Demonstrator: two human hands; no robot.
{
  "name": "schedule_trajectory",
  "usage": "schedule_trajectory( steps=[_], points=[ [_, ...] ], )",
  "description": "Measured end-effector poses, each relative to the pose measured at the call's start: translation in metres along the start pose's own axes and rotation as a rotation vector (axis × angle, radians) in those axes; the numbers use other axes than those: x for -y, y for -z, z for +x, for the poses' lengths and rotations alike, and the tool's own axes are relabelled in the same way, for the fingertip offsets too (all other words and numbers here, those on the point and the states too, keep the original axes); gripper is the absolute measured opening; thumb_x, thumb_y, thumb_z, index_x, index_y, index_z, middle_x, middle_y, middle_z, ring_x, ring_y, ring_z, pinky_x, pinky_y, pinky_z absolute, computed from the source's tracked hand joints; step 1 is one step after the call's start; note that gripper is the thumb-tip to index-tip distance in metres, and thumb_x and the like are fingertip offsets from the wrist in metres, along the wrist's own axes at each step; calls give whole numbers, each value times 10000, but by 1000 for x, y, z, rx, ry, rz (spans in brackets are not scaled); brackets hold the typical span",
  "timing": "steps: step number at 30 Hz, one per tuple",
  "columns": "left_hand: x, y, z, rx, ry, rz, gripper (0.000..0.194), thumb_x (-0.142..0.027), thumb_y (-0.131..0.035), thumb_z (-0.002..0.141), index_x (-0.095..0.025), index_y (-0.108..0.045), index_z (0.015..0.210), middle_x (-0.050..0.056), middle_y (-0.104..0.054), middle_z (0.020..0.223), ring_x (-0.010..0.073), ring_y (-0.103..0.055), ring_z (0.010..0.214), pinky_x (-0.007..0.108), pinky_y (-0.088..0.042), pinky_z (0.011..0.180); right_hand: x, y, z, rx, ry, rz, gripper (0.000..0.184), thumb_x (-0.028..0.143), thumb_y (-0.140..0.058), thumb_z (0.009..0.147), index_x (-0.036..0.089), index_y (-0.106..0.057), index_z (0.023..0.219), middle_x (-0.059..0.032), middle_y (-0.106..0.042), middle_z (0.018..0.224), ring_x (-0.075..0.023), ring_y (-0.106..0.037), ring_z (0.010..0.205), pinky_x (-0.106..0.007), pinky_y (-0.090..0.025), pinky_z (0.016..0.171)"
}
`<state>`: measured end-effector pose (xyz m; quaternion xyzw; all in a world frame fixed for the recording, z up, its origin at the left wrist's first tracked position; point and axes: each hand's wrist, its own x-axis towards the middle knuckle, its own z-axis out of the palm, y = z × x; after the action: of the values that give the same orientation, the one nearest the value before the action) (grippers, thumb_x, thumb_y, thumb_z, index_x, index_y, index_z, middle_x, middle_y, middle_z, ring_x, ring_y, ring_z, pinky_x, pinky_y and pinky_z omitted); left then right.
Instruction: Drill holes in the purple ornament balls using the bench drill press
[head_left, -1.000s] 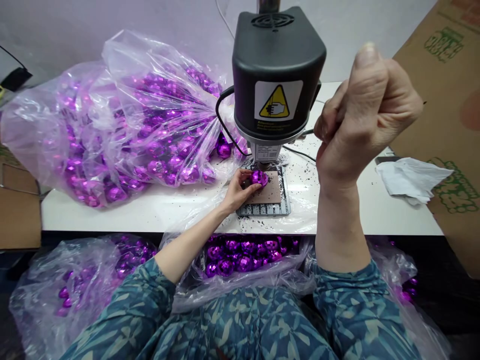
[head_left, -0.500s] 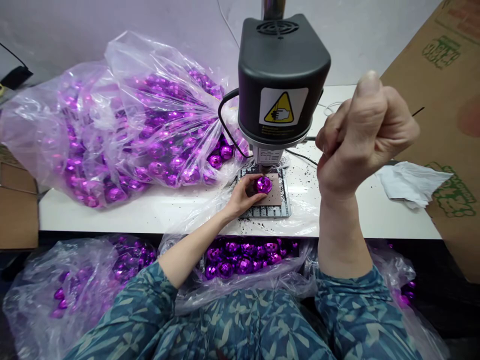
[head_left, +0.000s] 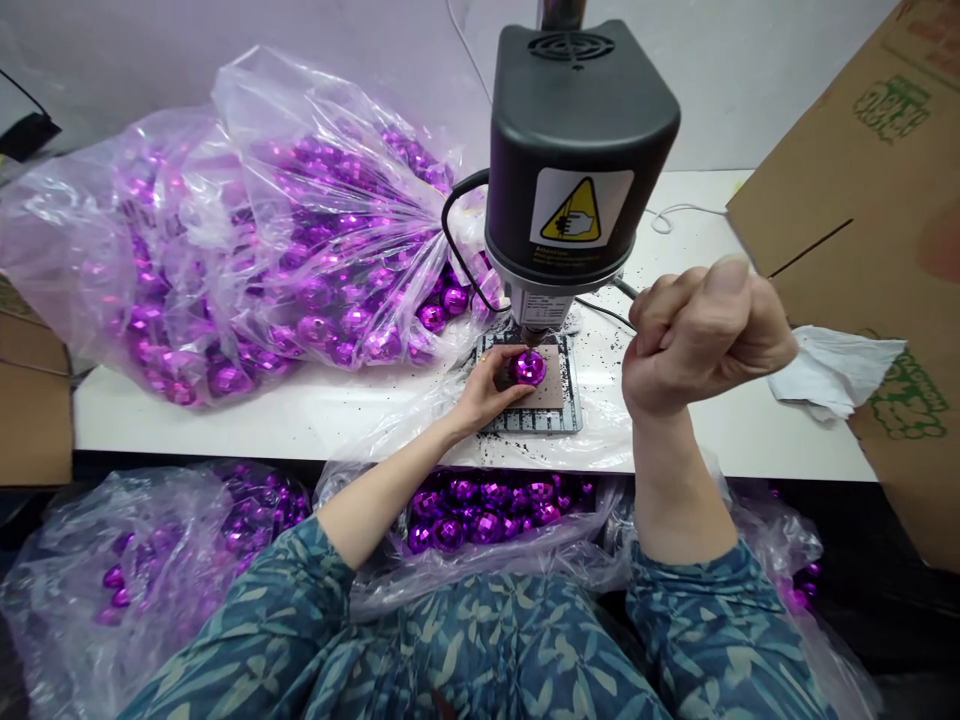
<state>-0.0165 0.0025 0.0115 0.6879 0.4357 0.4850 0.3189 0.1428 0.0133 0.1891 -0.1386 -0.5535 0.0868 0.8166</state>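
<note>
A shiny purple faceted ball (head_left: 530,367) is pinched between the thumb and fingers of my left hand (head_left: 485,388). It sits on a brown square board (head_left: 550,392) atop the slotted metal base (head_left: 574,415) of a black drill press (head_left: 581,140). The drill chuck (head_left: 532,337) is right above the ball, apparently touching its top. My right hand (head_left: 705,335) is raised to the right of the machine, closed in a fist around the drill press handle. Most of that handle is hidden by the fingers; a dark rod leads from the machine towards the fist.
A big clear bag (head_left: 300,250) of purple balls lies on the white table (head_left: 225,425) at left. More balls (head_left: 487,525) fill a plastic-lined container below the table edge. Another bag (head_left: 150,560) stands lower left. Cardboard (head_left: 840,300) and white paper (head_left: 832,370) are at right. Dark shavings surround the base.
My right hand has come down and slightly left, still closed. The chuck has lowered towards the ball. My left hand keeps the ball in place; the whole view has shifted a little.
</note>
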Motion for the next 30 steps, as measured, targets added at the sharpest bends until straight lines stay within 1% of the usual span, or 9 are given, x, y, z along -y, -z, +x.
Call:
schedule_trajectory(
  steps=[8, 13, 19, 22, 25, 26, 27, 29, 30],
  points=[
    [2, 0, 0, 2, -14, 19, 536, -348, -816, 852, -213, -592, 1319, 112, -666, 1299, 276, -634, 1239, 469, -519, 1095, -14, 6, -9, 8, 184, 37, 511, 180, -524, 932, 165, -134, 603, 80, -130, 430, 17, -221, 319, -148, -214, 345],
    [2, 1, 0, -3, -31, 27, 524, -333, -818, 851, -214, -597, 1312, 109, -674, 1287, 272, -637, 1222, 468, -519, 1089, -15, 9, -12, 30, 211, 16, 478, 141, -490, 928, 167, -125, 620, 78, -166, 427, 9, -246, 324, -161, -232, 356],
    [2, 1, 0, -5, -37, 46, 520, -338, -821, 848, -217, -600, 1303, 105, -676, 1277, 271, -639, 1217, 464, -524, 1080, -19, 16, -21, 83, 299, 61, 469, 96, -476, 910, 174, -127, 607, 86, -201, 386, -11, -247, 287, -174, -227, 325],
    [1, 0, 0, -5, -25, 39, 522, -327, -825, 840, -219, -601, 1299, 105, -674, 1285, 273, -635, 1227, 471, -518, 1090, -16, 13, -19, 88, 255, 60, 486, 114, -488, 922, 171, -146, 582, 87, -205, 382, -11, -240, 282, -177, -214, 320],
    [-3, -2, 1, -14, 5, 24, 516, -313, -829, 830, -213, -604, 1284, 107, -681, 1272, 272, -643, 1209, 472, -526, 1074, -9, -1, 0, -2, 109, 19, 519, 203, -523, 954, 172, -198, 551, 85, -198, 404, -6, -240, 306, -193, -165, 336],
    [-6, -1, 1, -22, 18, 22, 508, -310, -828, 828, -208, -606, 1273, 108, -685, 1259, 268, -651, 1190, 467, -532, 1061, -7, -7, 9, -73, 15, -15, 544, 246, -560, 948, 172, -226, 525, 84, -214, 398, -9, -236, 315, -214, -146, 351],
    [-9, 0, 1, -39, 30, 30, 497, -309, -829, 824, -203, -610, 1257, 109, -689, 1242, 264, -658, 1170, 463, -538, 1047, -6, -12, 17, -103, -22, -19, 553, 289, -603, 928, 176, -271, 501, 83, -249, 387, -17, -255, 320, -235, -147, 367],
    [-21, 9, -6, -111, 38, 78, 469, -321, -834, 810, -199, -619, 1209, 103, -698, 1190, 254, -668, 1115, 453, -551, 1006, -7, -20, 31, -76, -69, -29, 510, 369, -642, 886, 180, -353, 510, 81, -328, 392, -26, -307, 338, -248, -167, 404],
    [-28, 16, -12, -141, 37, 113, 458, -337, -837, 803, -199, -622, 1183, 97, -701, 1161, 246, -671, 1080, 445, -559, 978, -7, -21, 36, -53, -76, -35, 501, 425, -649, 857, 182, -357, 529, 85, -320, 398, -24, -314, 342, -245, -163, 417]
  ],
)
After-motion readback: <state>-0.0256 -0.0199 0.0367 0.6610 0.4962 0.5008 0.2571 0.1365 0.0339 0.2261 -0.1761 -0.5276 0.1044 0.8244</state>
